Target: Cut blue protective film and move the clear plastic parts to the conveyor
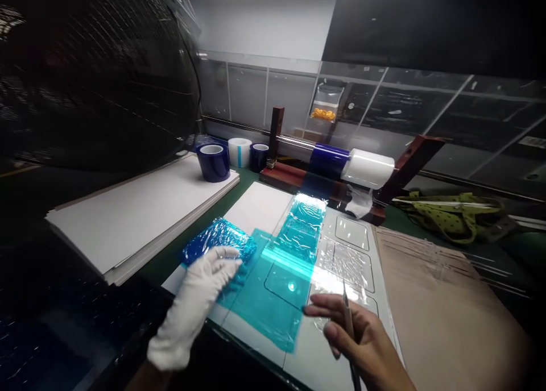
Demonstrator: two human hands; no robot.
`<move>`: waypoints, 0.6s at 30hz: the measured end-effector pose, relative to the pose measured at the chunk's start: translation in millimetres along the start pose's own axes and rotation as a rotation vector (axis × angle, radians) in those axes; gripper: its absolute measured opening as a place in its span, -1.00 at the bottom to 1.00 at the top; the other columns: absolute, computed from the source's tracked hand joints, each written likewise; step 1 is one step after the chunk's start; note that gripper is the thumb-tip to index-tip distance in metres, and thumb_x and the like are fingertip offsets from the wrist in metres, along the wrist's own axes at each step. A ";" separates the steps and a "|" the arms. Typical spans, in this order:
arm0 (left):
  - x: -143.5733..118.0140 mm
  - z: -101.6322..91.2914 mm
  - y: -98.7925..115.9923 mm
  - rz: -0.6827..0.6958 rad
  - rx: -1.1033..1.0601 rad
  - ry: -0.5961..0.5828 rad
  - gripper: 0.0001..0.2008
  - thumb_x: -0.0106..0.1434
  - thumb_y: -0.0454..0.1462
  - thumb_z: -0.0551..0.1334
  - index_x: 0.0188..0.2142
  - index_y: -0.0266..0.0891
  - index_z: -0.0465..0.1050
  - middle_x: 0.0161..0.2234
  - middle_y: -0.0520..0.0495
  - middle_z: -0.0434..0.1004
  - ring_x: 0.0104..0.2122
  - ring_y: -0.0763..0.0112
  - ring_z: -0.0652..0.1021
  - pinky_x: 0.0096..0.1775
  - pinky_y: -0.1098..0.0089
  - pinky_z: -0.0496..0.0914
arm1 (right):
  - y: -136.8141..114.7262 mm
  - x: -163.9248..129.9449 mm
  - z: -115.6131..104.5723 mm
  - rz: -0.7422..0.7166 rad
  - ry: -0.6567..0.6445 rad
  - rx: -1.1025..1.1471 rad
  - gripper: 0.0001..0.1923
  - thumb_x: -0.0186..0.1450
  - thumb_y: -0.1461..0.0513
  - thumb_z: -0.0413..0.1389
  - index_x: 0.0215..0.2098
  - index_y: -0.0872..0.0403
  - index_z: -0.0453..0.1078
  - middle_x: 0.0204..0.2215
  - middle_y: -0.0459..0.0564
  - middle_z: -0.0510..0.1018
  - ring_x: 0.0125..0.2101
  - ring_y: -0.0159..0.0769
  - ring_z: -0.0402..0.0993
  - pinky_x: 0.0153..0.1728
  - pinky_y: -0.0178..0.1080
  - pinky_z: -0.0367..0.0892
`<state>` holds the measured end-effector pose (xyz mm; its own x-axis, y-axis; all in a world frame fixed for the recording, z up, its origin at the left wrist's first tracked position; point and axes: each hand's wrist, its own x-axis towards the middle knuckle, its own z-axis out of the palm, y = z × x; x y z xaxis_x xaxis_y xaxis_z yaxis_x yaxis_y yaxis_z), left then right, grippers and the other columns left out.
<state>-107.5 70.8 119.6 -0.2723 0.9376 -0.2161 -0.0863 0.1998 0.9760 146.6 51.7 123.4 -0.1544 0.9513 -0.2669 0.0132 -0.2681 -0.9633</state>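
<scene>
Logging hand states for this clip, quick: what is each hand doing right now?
Left hand: gloved, open, pressing flat on the crumpled blue film.
Right hand: bare, holding a thin blade tool, fingertips at the teal film.

On the table (179, 260), the film strip (281, 266) lies on the middle board (260, 209), the paper stack (128, 220) sits left, and tape rolls (213, 162) stand behind.

No legible text anywhere. White tag (532, 141) at 3 o'clock on the back panel was too blurred to read; tape rolls (213, 161) carried no print.
</scene>
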 end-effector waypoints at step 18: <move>62.8 -56.1 25.6 0.263 0.480 0.312 -0.41 0.07 -0.06 0.34 0.06 -0.23 0.37 0.09 -0.16 0.41 0.08 0.07 0.42 0.12 0.07 0.31 | 36.4 60.2 -68.9 -0.197 0.287 -0.898 -0.62 0.29 0.01 -0.07 -0.13 0.02 0.44 -0.27 0.05 0.52 -0.32 -0.17 0.47 -0.33 -0.20 0.32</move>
<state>-180.6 118.9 129.5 -0.4987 0.8603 0.1061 0.4419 0.1470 0.8849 205.9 109.7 70.3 0.0113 0.9997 0.0197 0.7828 0.0034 -0.6222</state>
